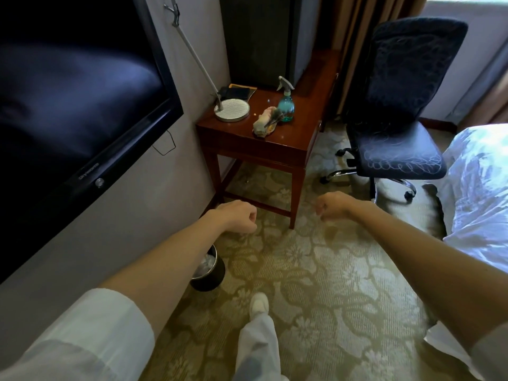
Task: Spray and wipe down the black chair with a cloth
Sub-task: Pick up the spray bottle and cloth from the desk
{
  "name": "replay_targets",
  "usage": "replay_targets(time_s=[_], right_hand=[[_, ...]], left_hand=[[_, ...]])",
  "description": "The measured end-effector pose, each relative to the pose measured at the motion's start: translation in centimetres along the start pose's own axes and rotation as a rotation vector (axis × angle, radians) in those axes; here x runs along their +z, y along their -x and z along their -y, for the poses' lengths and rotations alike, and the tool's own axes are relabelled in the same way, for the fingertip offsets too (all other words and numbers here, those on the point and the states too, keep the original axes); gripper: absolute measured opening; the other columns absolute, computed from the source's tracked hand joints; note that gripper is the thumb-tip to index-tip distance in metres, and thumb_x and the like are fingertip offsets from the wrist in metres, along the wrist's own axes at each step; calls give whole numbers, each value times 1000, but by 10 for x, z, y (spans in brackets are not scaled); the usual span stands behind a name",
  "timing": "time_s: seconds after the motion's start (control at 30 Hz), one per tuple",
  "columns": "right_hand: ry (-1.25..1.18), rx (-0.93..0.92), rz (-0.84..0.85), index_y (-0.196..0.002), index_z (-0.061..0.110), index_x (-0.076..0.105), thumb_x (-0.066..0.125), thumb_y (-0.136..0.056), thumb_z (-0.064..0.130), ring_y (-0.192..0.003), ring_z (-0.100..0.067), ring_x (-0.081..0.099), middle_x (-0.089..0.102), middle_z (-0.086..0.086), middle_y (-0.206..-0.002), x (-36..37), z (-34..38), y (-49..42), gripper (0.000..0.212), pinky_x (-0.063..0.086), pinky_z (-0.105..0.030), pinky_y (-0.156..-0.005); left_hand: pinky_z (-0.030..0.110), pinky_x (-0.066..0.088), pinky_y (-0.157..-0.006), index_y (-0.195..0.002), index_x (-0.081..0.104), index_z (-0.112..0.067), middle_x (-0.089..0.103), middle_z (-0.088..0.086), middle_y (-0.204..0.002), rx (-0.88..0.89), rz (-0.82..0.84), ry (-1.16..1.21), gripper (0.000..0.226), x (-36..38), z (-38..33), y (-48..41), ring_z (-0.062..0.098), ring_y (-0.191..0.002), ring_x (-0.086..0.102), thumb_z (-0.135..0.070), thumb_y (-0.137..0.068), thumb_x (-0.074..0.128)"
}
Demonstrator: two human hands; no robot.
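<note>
Left hand point(237, 215): reaches forward at 9 o'clock of centre, over the carpet; the grip is a loose curl of fingers with nothing in it.
Right hand point(334, 204): reaches forward at 3 o'clock of centre; the grip is also loosely curled and holds nothing.
Black chair point(395, 105): a swivel office chair on castors at 2 o'clock, just beside the tabletop and well apart from both hands; pale looping scribbles cover its seat and backrest.
Spray bottle point(286, 105): teal with a grey trigger head, upright on the tabletop at 12 o'clock; no label can be read.
Cloth point(265, 122): bunched and pale, lying at 8 o'clock of the bottle and touching it.
Tabletop point(302, 125): glossy red-brown wood.
Lamp base point(232, 111): a round, ribbed disc at 9 o'clock of the cloth, with a thin stem slanting up.
Television point(68, 92): wall-mounted at 10 o'clock, with a dark screen; the small logo on its lower frame is too blurred to read.
Waste bin point(209, 273): black, on the floor at 7 o'clock under the left forearm.
Bed point(481, 188): white bedding at 3 o'clock.
</note>
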State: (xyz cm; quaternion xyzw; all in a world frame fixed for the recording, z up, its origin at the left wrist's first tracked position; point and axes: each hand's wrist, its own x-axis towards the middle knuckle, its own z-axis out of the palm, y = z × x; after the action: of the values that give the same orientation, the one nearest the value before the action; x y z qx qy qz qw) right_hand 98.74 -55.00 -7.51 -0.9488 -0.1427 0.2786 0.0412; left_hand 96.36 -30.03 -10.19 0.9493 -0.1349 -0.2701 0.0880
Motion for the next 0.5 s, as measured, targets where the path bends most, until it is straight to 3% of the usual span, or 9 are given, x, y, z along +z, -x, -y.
replay_targets(time_s=[0.27, 0.5], right_hand=[[-18, 35, -1, -116, 12, 62, 58, -85, 11, -105, -25, 58, 62, -8, -114, -24, -28, -77, 31, 51, -38, -92], [-14, 59, 7, -112, 10, 63, 57, -84, 12, -103, -26, 58, 63, -10, -112, -74, -41, -154, 28, 51, -40, -91]], left_hand=[[34, 48, -81, -107, 59, -20, 60, -2, -113, 44, -6, -13, 19, -38, 12, -77, 17, -103, 56, -27, -90, 52], [33, 46, -80, -110, 59, -20, 58, -1, -115, 58, 14, -7, 21, -96, 42, -147, 19, -105, 54, -28, -91, 53]])
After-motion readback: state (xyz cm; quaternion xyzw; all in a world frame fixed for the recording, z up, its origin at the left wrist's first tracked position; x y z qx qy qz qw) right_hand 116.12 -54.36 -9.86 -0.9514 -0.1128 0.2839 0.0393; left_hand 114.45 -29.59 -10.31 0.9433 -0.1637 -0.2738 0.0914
